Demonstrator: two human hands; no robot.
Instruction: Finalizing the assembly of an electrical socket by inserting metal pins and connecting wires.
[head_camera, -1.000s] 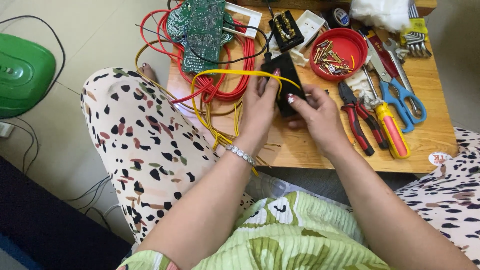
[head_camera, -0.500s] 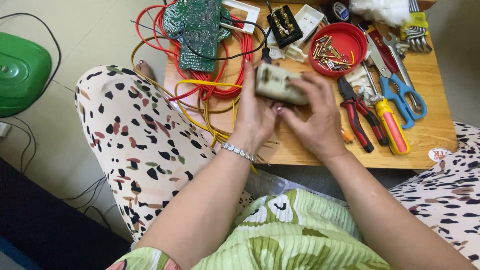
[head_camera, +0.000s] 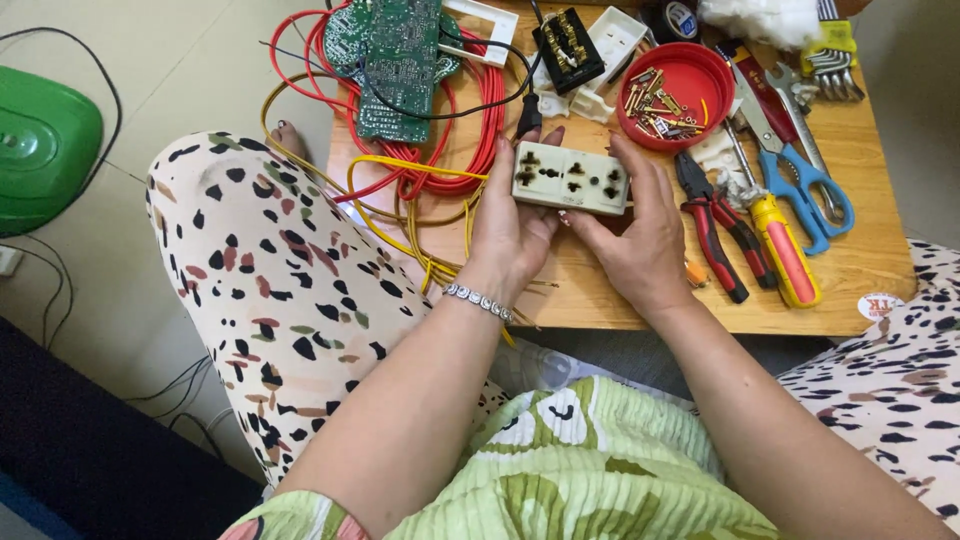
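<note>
Turned since a moment ago, the cream socket strip (head_camera: 571, 179) now faces up, gripped at its ends by left hand (head_camera: 510, 225) and right hand (head_camera: 640, 235) above the bench (head_camera: 860, 270), near red wires (head_camera: 470, 150) and pliers (head_camera: 712, 225).

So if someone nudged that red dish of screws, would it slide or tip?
The red dish looks low and wide, so it would probably slide on the wooden table rather than tip. The screws lie loose inside and would likely rattle and shift. It seems to be light plastic, so a hard knock might scatter them.
</note>
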